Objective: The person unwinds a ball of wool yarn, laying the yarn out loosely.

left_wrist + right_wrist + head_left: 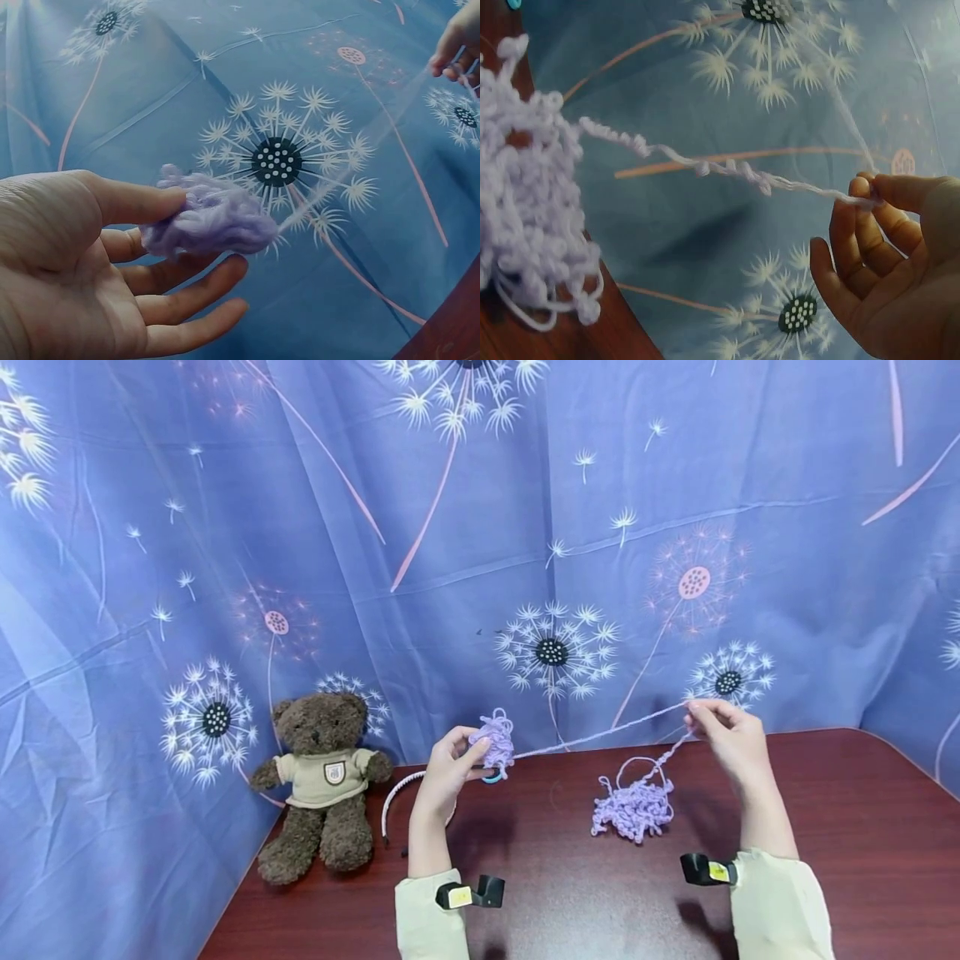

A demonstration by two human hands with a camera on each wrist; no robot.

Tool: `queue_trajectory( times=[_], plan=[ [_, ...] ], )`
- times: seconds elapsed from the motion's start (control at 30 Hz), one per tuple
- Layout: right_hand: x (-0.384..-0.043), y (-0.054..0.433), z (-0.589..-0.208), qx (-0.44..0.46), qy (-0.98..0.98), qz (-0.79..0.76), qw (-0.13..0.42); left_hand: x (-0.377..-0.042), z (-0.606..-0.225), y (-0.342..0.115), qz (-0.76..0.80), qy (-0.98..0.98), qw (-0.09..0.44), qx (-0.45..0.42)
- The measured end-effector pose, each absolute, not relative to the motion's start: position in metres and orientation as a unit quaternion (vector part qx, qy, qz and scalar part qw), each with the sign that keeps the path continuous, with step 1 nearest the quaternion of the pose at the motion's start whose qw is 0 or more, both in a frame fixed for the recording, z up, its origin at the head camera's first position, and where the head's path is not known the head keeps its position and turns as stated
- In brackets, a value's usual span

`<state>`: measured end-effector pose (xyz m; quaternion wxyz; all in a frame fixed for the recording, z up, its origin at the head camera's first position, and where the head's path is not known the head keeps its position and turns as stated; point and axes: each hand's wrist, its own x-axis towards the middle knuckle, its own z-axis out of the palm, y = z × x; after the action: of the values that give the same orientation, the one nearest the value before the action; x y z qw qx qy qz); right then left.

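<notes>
My left hand (447, 770) pinches a small bundle of lilac yarn (493, 743) between thumb and fingers, held above the table. In the left wrist view the yarn bundle (210, 214) lies under the thumb, with the lower fingers spread out. A single strand (592, 735) runs taut from it up to my right hand (731, 739). There the thumb and fingertips pinch the yarn. From the right fingertips a twisted, kinked length (735, 171) slants down to a loose tangle of lilac yarn (633, 810), which hangs or rests at the table; contact is unclear.
A brown teddy bear (322, 785) in a beige shirt sits at the table's left edge. Behind my left hand lies a white headband-like arc (390, 802), with a small blue ring (491, 777) nearby. The dark red table (570, 893) meets a blue dandelion-print curtain (465, 635).
</notes>
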<state>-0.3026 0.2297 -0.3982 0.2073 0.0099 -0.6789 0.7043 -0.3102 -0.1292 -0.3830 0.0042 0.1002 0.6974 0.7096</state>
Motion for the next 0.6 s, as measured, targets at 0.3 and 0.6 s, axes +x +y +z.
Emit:
queue_trajectory(
  times=[0.3, 0.6],
  plan=[
    [-0.303, 0.234, -0.403, -0.022, -0.666, 0.717, 0.206, -0.309, -0.381, -0.135, 0.749, 0.656, 0.001, 0.091],
    [-0.313, 0.212, -0.41, 0.036, -0.842, 0.522, 0.135, -0.308, -0.379, -0.128, 0.771, 0.63, -0.005, 0.092]
  ],
)
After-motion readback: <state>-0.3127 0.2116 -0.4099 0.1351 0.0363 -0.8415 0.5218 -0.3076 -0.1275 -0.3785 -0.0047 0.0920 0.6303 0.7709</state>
